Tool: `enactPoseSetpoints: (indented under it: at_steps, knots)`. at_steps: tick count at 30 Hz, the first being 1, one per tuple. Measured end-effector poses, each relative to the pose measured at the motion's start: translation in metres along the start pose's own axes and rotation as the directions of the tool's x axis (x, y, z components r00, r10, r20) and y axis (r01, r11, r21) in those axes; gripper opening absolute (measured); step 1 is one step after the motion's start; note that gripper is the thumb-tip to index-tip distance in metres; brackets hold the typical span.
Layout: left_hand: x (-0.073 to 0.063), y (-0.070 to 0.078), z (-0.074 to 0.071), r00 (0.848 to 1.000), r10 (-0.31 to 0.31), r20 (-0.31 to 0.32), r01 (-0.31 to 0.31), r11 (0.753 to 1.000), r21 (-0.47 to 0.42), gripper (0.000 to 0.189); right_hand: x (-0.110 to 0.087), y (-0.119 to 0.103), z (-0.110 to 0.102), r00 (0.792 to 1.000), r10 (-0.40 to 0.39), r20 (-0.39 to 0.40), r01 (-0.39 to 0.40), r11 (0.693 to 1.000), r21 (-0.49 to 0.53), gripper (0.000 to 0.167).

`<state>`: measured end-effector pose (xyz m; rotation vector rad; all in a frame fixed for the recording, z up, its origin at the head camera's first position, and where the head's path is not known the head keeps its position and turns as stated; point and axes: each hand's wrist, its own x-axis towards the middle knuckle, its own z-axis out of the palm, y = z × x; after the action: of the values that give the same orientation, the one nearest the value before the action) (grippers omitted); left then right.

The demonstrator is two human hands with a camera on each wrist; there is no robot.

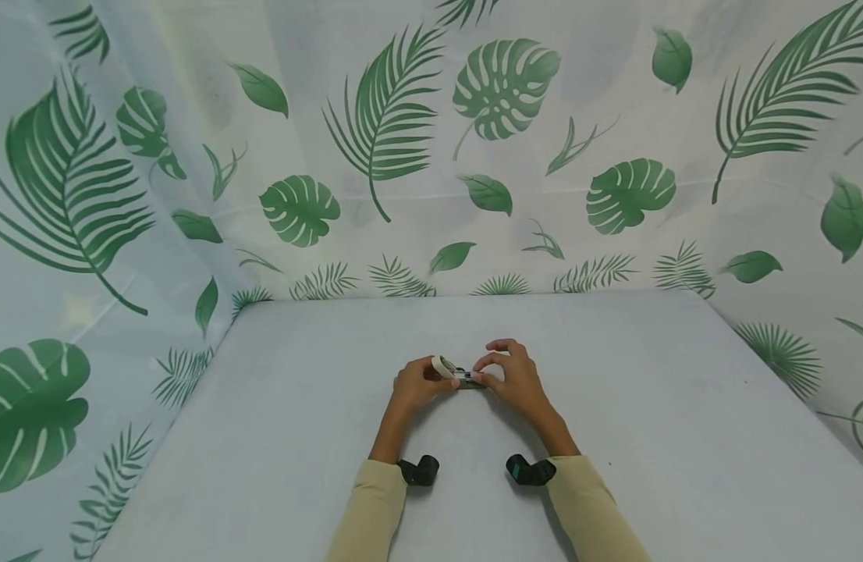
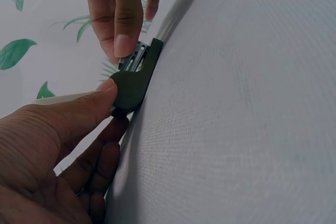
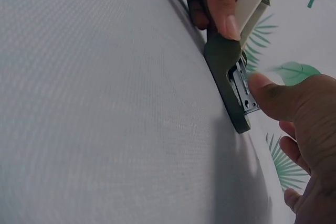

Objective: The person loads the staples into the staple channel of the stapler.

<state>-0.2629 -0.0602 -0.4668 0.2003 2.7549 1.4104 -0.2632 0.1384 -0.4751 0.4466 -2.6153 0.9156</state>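
A small stapler [image 1: 467, 383] lies on the table between both hands, its cream top cover [image 3: 252, 8] swung up and back from the dark green base [image 3: 222, 55]. My left hand [image 1: 413, 384] grips the hinge end, with the thumb on the side of the base in the left wrist view. At the other end, my right hand [image 1: 517, 381] pinches the metal staple channel [image 3: 243, 88] between thumb and fingers. In the right wrist view that channel stands at a slight angle above the base. Whether staples sit inside it I cannot tell.
A white cloth covers the table [image 1: 277, 437]. Behind it and along both sides hangs a curtain [image 1: 417, 234] printed with green leaves. Black wrist cameras [image 1: 420, 471] sit at the cuffs of the beige sleeves [image 1: 370, 507].
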Motion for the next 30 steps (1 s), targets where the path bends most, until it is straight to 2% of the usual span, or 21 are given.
enactPoseSetpoints:
  at_steps: [6,14,23,30]
  knots:
    - [0.000,0.000,0.000,1.000,0.013,0.003,-0.013,1.000,0.007,0.025,0.003,-0.008,-0.003,0.999,0.018,0.040,-0.014,0.996,-0.088,0.009]
    - [-0.001,0.000,-0.001,1.000,0.021,0.005,-0.021,1.000,0.009,0.025,0.008,-0.022,-0.007,0.998,-0.011,0.063,0.023,0.980,-0.196,0.010]
    - [-0.001,-0.002,0.002,1.000,0.012,0.016,-0.012,1.000,0.000,0.025,0.004,-0.024,-0.009,0.993,0.012,0.117,0.010,0.982,-0.187,0.005]
    - [0.000,-0.001,0.000,1.000,0.030,0.004,-0.030,1.000,0.008,0.024,0.007,-0.021,-0.010,0.993,0.020,0.118,-0.001,0.987,-0.159,0.003]
